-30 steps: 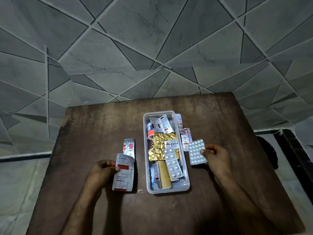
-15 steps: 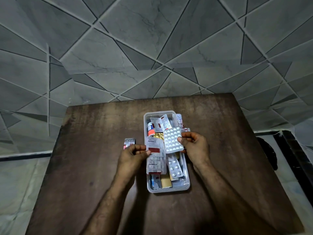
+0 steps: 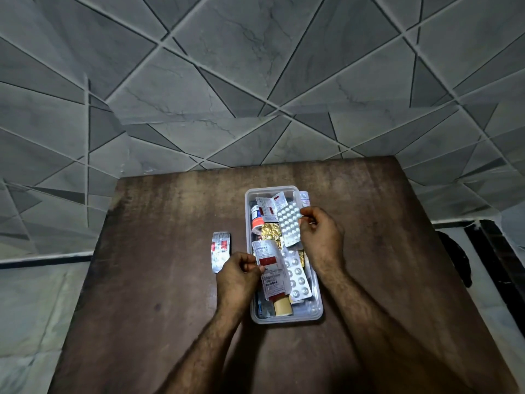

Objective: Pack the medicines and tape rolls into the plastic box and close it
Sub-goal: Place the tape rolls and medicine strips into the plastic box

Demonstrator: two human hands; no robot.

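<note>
A clear plastic box (image 3: 287, 319) stands open in the middle of the brown table (image 3: 159, 280), filled with several pill strips, gold foil strips (image 3: 270, 233) and a tan tape roll (image 3: 282, 306). My left hand (image 3: 237, 275) pinches a white and red medicine strip (image 3: 271, 270) that lies over the box's left half. My right hand (image 3: 319, 237) holds a silver blister strip (image 3: 289, 223) of white pills over the box's far half. One more red and silver strip (image 3: 220, 250) lies on the table left of the box.
Another strip (image 3: 304, 197) pokes out at the box's far right corner, behind my right hand. The table backs onto a grey tiled wall (image 3: 255, 81). A dark object (image 3: 454, 255) sits on the floor off the table's right edge. No lid is visible.
Both hands carried their strips from beside the box to over it. The white and red strip now rests low on the box's contents, and the blister strip has shifted toward the far end.
</note>
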